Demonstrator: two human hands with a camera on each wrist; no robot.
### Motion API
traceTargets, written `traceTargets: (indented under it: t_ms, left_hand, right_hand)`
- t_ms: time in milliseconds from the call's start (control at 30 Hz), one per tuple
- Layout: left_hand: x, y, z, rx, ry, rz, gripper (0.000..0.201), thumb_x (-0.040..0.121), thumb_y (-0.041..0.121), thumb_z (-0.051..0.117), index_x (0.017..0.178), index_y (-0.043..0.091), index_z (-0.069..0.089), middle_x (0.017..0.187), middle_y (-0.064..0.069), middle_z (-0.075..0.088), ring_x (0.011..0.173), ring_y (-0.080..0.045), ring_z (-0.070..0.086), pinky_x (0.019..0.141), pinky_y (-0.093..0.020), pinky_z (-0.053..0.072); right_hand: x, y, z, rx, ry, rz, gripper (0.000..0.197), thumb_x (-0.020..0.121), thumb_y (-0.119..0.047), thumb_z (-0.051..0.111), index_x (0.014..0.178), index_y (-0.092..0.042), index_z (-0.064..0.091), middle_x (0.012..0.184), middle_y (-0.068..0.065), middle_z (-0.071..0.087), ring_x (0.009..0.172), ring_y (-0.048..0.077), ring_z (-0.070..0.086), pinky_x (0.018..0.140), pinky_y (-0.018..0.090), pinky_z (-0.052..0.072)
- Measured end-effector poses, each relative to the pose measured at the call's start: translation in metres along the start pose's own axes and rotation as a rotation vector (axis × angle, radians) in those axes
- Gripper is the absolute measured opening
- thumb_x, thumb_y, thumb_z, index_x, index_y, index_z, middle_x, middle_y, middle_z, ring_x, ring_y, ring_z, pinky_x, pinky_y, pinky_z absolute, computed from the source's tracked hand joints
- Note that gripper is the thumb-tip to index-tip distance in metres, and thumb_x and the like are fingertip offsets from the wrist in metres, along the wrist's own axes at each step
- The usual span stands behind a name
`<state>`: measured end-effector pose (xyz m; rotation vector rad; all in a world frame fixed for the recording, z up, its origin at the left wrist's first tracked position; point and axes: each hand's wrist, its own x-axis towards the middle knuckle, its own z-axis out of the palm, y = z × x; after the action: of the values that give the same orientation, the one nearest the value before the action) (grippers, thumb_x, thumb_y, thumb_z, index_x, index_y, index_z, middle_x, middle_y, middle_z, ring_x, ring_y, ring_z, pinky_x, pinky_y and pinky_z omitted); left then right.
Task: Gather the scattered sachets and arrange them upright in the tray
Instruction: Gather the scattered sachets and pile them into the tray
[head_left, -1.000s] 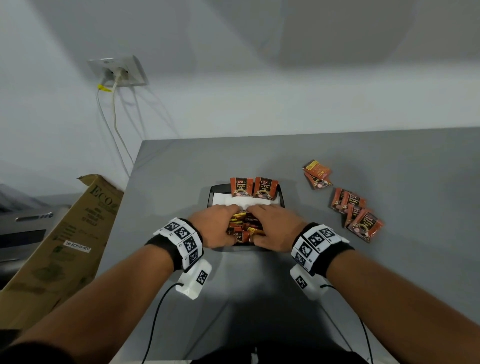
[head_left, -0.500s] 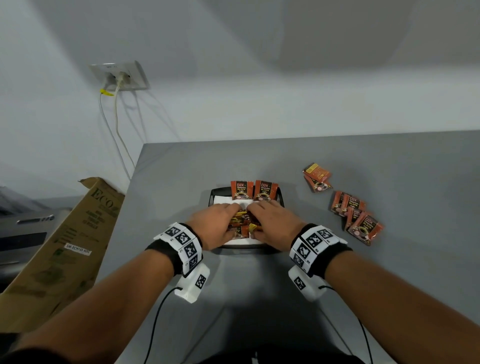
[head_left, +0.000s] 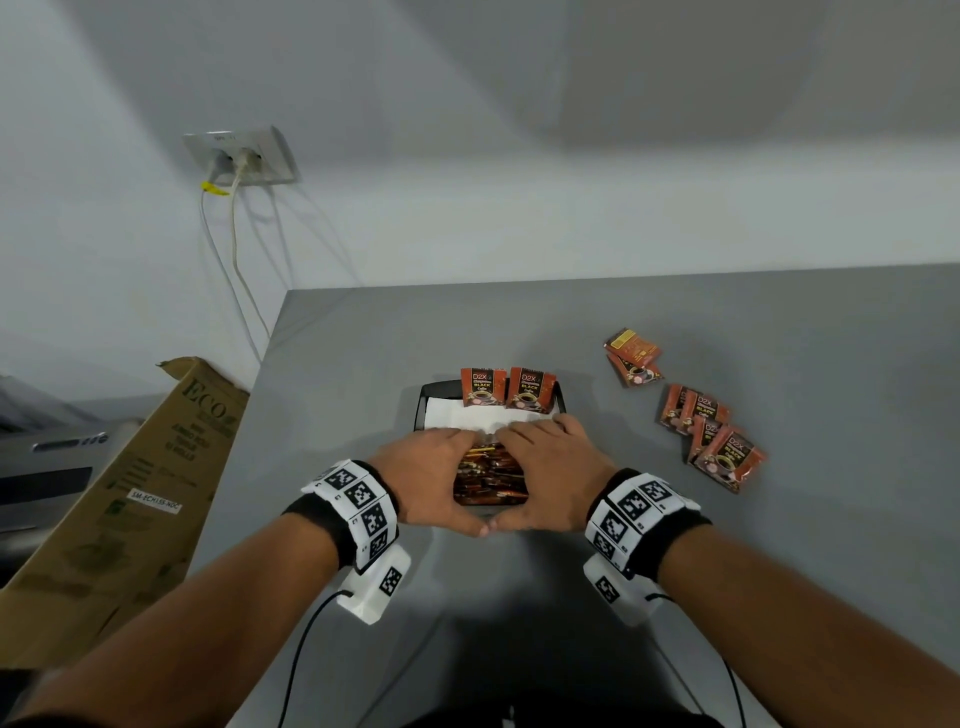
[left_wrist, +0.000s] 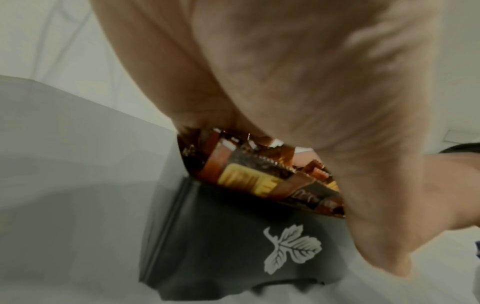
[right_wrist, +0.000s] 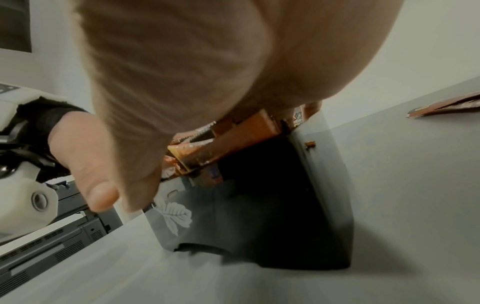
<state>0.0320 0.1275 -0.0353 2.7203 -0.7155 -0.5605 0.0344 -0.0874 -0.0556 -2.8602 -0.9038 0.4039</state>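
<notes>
Left hand (head_left: 434, 480) and right hand (head_left: 550, 475) clasping glossy foil sachet bundle (head_left: 488, 475) over black tray (left_wrist: 233, 242), two sachets (head_left: 506, 388) upright behind

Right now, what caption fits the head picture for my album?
Both hands squeeze a sachet bundle in the tray.

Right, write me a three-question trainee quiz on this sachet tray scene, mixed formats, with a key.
1. True or false: the loose sachets lie on the table to the left of the tray.
2. How many sachets stand upright against the tray's far wall? A) none B) two C) five
3. Fill in: the left hand and right hand hold a bunch of sachets between ___.

Key: 1 false; 2 B; 3 them
</notes>
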Motion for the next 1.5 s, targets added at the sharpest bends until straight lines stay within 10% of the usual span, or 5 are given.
traceTargets:
  t_ms: [567, 767, 1000, 1100, 1500]
  left_hand:
    - [0.000, 0.001, -0.004, -0.066, 0.001, -0.042, 0.120, 0.054, 0.084, 0.068, 0.151, 0.024, 0.032, 0.144, 0.004, 0.052, 0.125, -0.011, 0.052, 0.106, -0.032, 0.045]
    - [0.007, 0.011, -0.019, -0.073, 0.142, 0.076, 0.084, 0.064, 0.088, 0.056, 0.125, 0.030, 0.051, 0.115, 0.012, 0.058, 0.104, -0.011, 0.052, 0.095, -0.036, 0.047]
    - [0.049, 0.080, -0.041, -0.190, 0.348, 0.050, 0.023, 0.089, 0.040, 0.061, 0.100, 0.020, 0.060, 0.085, 0.007, 0.059, 0.081, -0.014, 0.055, 0.076, -0.037, 0.050]
    - [0.083, 0.121, -0.041, -0.218, 0.338, -0.017, 0.014, 0.089, 0.029, 0.058, 0.098, 0.018, 0.060, 0.087, 0.003, 0.065, 0.080, -0.018, 0.060, 0.074, -0.036, 0.053]
    - [0.225, 0.223, 0.038, -0.083, 0.071, -0.162, 0.033, 0.087, 0.026, 0.056, 0.119, 0.028, 0.051, 0.115, -0.011, 0.050, 0.092, -0.034, 0.058, 0.080, -0.036, 0.049]
  right_hand:
    - [0.003, -0.002, 0.000, 0.060, 0.007, 0.033, 0.102, 0.060, -0.088, 0.051, 0.138, -0.023, 0.038, 0.135, -0.003, 0.054, 0.126, 0.021, 0.050, 0.116, 0.046, 0.026]
    - [-0.016, 0.008, -0.034, 0.283, 0.072, 0.002, 0.104, 0.067, -0.075, 0.070, 0.150, -0.026, 0.031, 0.151, -0.003, 0.040, 0.139, 0.018, 0.033, 0.119, 0.041, 0.022]
    - [-0.050, 0.127, -0.032, 0.439, 0.475, 0.667, 0.059, 0.074, -0.049, 0.068, 0.123, -0.018, 0.059, 0.130, 0.012, 0.057, 0.123, 0.032, 0.050, 0.104, 0.042, 0.042]
    - [-0.080, 0.165, -0.003, 0.401, 0.344, 0.944, 0.067, 0.068, -0.054, 0.076, 0.116, -0.012, 0.056, 0.124, 0.018, 0.055, 0.118, 0.039, 0.047, 0.099, 0.043, 0.041]
    - [-0.121, 0.200, 0.038, 0.687, 0.371, 0.828, 0.046, 0.077, -0.017, 0.080, 0.115, -0.013, 0.055, 0.106, 0.009, 0.067, 0.095, 0.026, 0.062, 0.079, 0.032, 0.047]
